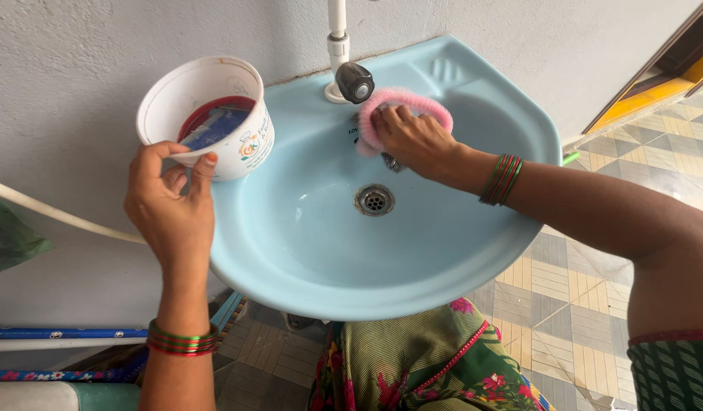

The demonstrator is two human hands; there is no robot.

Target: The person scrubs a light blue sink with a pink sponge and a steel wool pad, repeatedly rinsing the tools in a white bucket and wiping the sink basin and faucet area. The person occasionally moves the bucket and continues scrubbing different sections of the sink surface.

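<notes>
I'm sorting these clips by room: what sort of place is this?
Probably a home washing area: a light blue wall-mounted basin with a tap, on a tiled floor.

A white round tub [214, 114] tilts at the basin's left rim; a pink scrubber [431, 106] presses the inner back wall.

Head camera – close, looking steeply down over the blue sink [443, 259].
</notes>
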